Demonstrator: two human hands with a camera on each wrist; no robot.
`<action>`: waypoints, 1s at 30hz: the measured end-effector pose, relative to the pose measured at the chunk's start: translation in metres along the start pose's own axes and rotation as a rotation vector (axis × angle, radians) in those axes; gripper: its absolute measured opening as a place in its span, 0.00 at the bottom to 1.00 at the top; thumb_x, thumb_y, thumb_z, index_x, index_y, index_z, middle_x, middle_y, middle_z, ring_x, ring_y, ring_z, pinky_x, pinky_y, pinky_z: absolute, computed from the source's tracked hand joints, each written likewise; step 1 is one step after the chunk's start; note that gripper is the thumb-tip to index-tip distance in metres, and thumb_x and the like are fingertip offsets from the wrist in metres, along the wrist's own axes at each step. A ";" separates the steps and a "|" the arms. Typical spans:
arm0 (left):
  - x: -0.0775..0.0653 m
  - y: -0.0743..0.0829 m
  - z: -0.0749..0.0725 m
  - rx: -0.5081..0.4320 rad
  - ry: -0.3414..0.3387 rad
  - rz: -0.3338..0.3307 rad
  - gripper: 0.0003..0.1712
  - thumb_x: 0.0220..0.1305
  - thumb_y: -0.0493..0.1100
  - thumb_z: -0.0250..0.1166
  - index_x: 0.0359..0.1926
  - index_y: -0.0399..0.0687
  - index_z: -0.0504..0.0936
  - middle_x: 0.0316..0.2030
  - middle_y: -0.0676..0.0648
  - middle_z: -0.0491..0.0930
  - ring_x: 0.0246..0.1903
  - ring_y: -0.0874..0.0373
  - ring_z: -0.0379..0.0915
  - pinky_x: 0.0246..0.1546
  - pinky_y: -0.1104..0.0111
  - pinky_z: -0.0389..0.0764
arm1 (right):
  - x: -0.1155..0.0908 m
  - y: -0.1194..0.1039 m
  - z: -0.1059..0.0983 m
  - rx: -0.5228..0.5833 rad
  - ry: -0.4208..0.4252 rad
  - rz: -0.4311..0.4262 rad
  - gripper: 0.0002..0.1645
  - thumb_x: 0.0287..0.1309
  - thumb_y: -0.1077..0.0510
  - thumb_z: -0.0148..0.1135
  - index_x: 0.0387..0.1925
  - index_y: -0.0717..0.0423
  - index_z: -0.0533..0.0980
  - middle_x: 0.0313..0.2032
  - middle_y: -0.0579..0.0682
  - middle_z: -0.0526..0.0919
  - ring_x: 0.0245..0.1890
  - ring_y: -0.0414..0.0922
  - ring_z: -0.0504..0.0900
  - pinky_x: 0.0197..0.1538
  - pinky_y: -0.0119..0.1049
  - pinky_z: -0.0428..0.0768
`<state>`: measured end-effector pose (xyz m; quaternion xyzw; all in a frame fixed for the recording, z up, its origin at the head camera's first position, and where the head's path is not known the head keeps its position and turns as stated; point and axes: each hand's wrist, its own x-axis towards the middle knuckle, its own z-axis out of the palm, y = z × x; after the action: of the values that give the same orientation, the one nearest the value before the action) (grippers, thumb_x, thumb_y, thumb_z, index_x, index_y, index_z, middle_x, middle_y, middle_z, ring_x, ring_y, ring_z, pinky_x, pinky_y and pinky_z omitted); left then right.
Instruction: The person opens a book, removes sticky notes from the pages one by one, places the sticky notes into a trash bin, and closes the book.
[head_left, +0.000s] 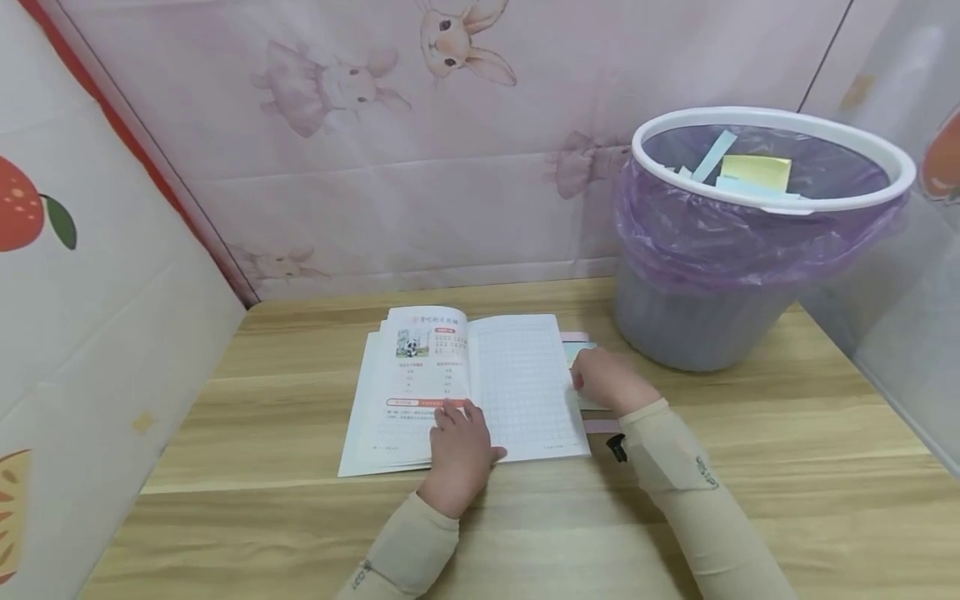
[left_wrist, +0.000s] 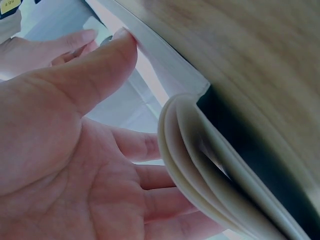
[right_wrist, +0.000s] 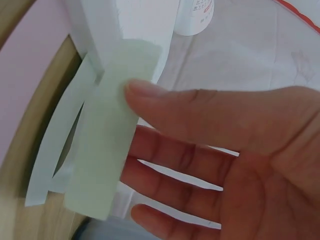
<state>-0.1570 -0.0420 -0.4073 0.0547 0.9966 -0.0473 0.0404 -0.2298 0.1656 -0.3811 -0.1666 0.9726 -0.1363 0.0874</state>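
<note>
An exercise workbook [head_left: 525,383] is lying open on the wood-grain table [head_left: 262,417], its left page showing a panda picture [head_left: 412,343] and its right page a printed writing grid. The left hand [head_left: 459,454] is resting across the inner lower part of the left page, fingers extended and a little spread, thumb reaching out at the bottom edge — it is pressing on the paper, gripping nothing. At the book's right edge, the right hand [head_left: 611,382] is pinching a pale green paper strip [right_wrist: 100,150] between its thumb and bent fingers. Pink strips [head_left: 602,426] are sticking out beyond that edge, above and below this hand. Behind it to the right, a grey waste bin [head_left: 686,325] with a purple liner [head_left: 720,233] is holding a yellow note [head_left: 756,172] and light blue paper pieces [head_left: 714,157].
</note>
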 end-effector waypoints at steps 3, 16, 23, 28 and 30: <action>-0.001 0.001 -0.002 -0.011 -0.003 0.003 0.47 0.56 0.63 0.66 0.63 0.30 0.68 0.59 0.26 0.69 0.59 0.36 0.69 0.53 0.55 0.76 | -0.001 0.002 -0.002 -0.006 0.024 0.005 0.07 0.52 0.71 0.61 0.26 0.60 0.83 0.35 0.54 0.85 0.32 0.47 0.79 0.36 0.43 0.79; -0.004 -0.002 -0.002 -0.054 -0.021 0.015 0.46 0.57 0.61 0.67 0.63 0.28 0.68 0.59 0.24 0.68 0.59 0.35 0.68 0.54 0.53 0.75 | -0.073 -0.016 -0.072 0.143 0.544 -0.230 0.06 0.48 0.72 0.67 0.30 0.63 0.83 0.28 0.52 0.84 0.30 0.49 0.81 0.38 0.44 0.80; -0.007 -0.007 -0.001 -0.060 0.007 0.025 0.46 0.56 0.60 0.68 0.61 0.26 0.69 0.57 0.22 0.69 0.58 0.33 0.69 0.52 0.51 0.76 | -0.109 -0.013 -0.160 -0.051 1.121 -0.293 0.03 0.48 0.72 0.68 0.29 0.67 0.83 0.28 0.61 0.83 0.32 0.57 0.76 0.39 0.42 0.69; -0.005 -0.006 -0.002 -0.068 0.013 0.049 0.45 0.57 0.60 0.67 0.61 0.26 0.69 0.57 0.21 0.69 0.57 0.32 0.69 0.52 0.50 0.76 | -0.104 0.015 -0.205 -0.152 1.134 -0.064 0.07 0.57 0.67 0.61 0.33 0.67 0.84 0.31 0.64 0.84 0.31 0.59 0.75 0.36 0.45 0.63; -0.004 -0.005 -0.003 -0.059 0.016 0.054 0.45 0.57 0.60 0.67 0.61 0.26 0.68 0.57 0.21 0.69 0.57 0.32 0.69 0.52 0.51 0.76 | -0.098 0.027 -0.215 -0.172 1.040 0.029 0.09 0.59 0.66 0.58 0.35 0.67 0.83 0.34 0.64 0.85 0.32 0.60 0.76 0.37 0.50 0.63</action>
<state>-0.1539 -0.0472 -0.4039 0.0808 0.9960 -0.0163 0.0351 -0.1928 0.2753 -0.1727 -0.0699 0.8973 -0.1193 -0.4191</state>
